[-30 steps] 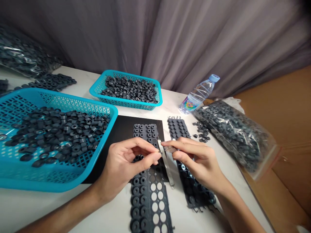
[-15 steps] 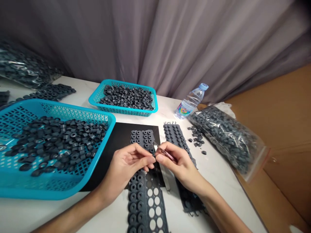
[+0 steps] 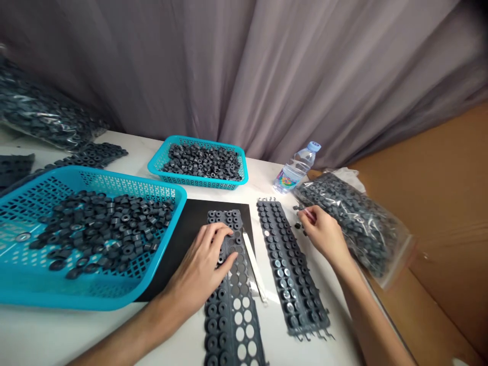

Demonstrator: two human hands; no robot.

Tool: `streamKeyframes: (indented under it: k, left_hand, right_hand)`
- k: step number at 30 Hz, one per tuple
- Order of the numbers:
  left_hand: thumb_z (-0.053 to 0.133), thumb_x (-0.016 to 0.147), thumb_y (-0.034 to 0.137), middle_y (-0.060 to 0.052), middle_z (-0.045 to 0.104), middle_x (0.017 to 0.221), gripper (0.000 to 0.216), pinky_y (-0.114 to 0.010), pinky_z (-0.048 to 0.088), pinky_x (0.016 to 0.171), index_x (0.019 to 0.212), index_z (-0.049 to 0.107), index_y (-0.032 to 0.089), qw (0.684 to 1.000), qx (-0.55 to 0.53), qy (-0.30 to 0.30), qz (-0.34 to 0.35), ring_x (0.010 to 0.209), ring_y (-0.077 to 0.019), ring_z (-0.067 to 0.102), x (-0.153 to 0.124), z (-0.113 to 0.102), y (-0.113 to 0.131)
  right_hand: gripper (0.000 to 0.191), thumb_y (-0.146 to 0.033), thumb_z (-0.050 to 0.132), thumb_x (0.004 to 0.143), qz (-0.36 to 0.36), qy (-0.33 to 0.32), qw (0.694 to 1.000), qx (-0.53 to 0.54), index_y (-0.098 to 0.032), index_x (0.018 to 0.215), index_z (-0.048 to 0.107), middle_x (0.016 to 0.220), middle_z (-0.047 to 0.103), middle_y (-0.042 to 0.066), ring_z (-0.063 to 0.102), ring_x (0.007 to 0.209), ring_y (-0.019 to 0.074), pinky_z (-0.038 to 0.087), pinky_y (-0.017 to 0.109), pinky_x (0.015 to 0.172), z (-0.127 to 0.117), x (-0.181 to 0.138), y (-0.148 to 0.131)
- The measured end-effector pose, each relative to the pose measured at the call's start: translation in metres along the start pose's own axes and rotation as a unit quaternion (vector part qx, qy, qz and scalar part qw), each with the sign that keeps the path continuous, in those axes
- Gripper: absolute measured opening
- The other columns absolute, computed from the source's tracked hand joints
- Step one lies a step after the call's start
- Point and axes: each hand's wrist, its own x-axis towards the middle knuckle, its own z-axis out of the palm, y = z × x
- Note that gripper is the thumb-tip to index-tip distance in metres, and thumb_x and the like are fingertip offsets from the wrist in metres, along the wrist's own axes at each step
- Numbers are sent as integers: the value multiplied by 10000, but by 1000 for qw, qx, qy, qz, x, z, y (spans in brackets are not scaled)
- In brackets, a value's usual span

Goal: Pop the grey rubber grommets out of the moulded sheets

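My left hand (image 3: 213,259) lies flat on the upper end of the centre holder strip (image 3: 231,317), fingers lightly spread and pressing it onto the black mat (image 3: 188,223). My right hand (image 3: 324,235) is out at the scatter of loose rings (image 3: 297,224) beside the clear bag of rings (image 3: 356,229). Its fingertips are drawn together over them, though I cannot tell whether one is pinched between them.

This looks like the picking-up step: one hand steadies the strip while the other fetches a piece. The centre strip has rings seated along its top and left column, and open round holes lower down on its right side. Seating another ring would call for a firm pinch on a single small piece and a short carry back across the second strip (image 3: 290,269), which lies full between the two hands.

A thin white blade (image 3: 253,265) lies in the gap between the strips, just beside my left fingers, and could be knocked in passing. A large blue basket (image 3: 76,301) of rings crowds the mat's left edge. A smaller basket (image 3: 198,181) and a water bottle (image 3: 295,168) stand farther back on the white table (image 3: 41,335), well apart from the hands.
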Motion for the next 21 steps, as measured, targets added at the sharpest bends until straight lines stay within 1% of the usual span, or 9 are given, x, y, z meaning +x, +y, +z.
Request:
streamKeyframes:
  k: [2, 4, 7, 10, 13, 15, 18, 21]
  left_hand:
    - [609, 977, 226, -90, 592, 1274, 301, -510, 488, 1076, 1272, 556, 245, 1000, 18, -5, 6, 1224, -293, 560, 0, 0, -1]
    - [587, 992, 221, -86, 596, 1263, 303, -511, 487, 1073, 1292, 552, 246, 999, 30, -14, 9, 1218, -290, 556, 1, 0, -1]
    - [566, 1000, 207, -80, 598, 1275, 343, -512, 480, 1080, 1339, 553, 262, 998, 48, -21, 21, 1217, -287, 551, 3, -1, -2]
    - [570, 996, 202, -82, 600, 1291, 386, -504, 483, 1082, 1378, 544, 255, 998, 51, -17, 25, 1221, -283, 542, 4, -2, -4]
    - [561, 1000, 192, -78, 618, 1266, 348, -497, 493, 1069, 1345, 582, 239, 998, 47, -24, 30, 1200, -274, 540, 6, -1, -5]
    - [525, 1016, 178, -74, 631, 1233, 326, -487, 501, 1056, 1322, 614, 244, 998, 47, -26, 40, 1171, -265, 545, 9, 0, -5]
    - [462, 1036, 149, -71, 633, 1190, 355, -464, 514, 1039, 1324, 639, 257, 997, 47, -30, 47, 1136, -251, 555, 15, 0, -7]
    - [493, 1031, 156, -63, 637, 1159, 327, -452, 519, 1039, 1285, 672, 257, 997, 31, -44, 49, 1129, -244, 565, 19, -3, -11]
  right_hand:
    - [230, -422, 542, 963, 43, -19, 997, -64, -210, 978, 630, 885, 727, 89, 694, 836, 270, 385, 301, 666, 5, 12, 19]
    - [239, -406, 527, 966, 73, -41, 991, -108, -204, 1031, 636, 948, 746, 125, 713, 901, 307, 391, 317, 672, 8, 16, 27]
    - [281, -411, 505, 981, 83, -36, 984, -151, -193, 1121, 614, 1005, 751, 149, 721, 928, 342, 394, 339, 664, 8, 12, 23]
    - [338, -441, 470, 1008, 64, 12, 983, -169, -174, 1190, 569, 1049, 738, 154, 722, 869, 345, 408, 356, 648, 4, 3, 10]
    - [380, -453, 385, 1054, 16, 74, 985, -153, -154, 1245, 521, 1145, 694, 170, 711, 848, 322, 445, 366, 664, 4, -6, -3]
    - [373, -419, 344, 1073, -42, 93, 988, -117, -144, 1272, 499, 1196, 648, 182, 692, 927, 320, 481, 374, 713, 10, -10, -11]
    - [333, -355, 346, 1070, -136, 82, 986, -42, -129, 1247, 516, 1209, 569, 202, 625, 1065, 332, 513, 416, 862, 25, -10, -21]
    - [320, -274, 365, 1048, -206, 48, 976, 48, -106, 1282, 505, 1196, 508, 202, 571, 1124, 328, 476, 478, 1019, 40, -6, -29]
